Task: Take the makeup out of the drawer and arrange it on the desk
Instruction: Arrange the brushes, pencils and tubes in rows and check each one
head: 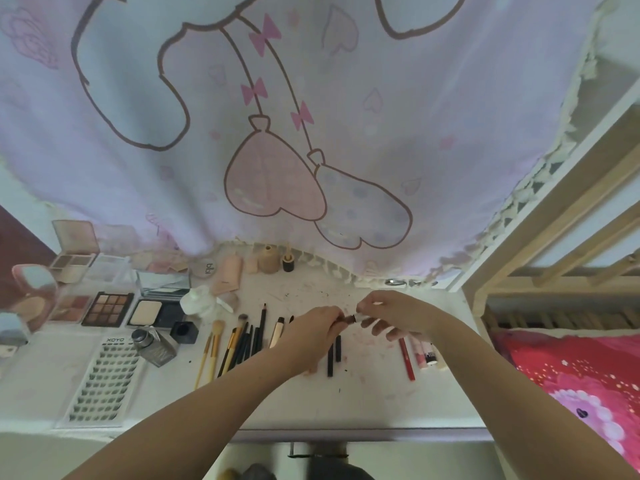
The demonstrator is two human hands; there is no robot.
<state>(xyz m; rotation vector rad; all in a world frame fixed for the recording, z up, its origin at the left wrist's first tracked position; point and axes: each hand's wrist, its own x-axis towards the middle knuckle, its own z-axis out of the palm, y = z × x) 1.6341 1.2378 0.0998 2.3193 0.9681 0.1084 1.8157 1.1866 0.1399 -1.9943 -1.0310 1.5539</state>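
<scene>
Both arms reach forward over the counter [363, 407] and meet just beyond the row of dark pencils [333, 355]. The left hand [313, 329] is curled round the dark end of a small makeup tube [349, 319], and the right hand [391, 311] pinches its pale end, probably to cap or check it before laying it down. The brushes [235, 341] left of the pencils and the lip products [420, 353] to their right suggest sorting by kind.

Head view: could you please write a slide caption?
Both hands, left hand and right hand, hold a small dark tube above the desk.
</scene>
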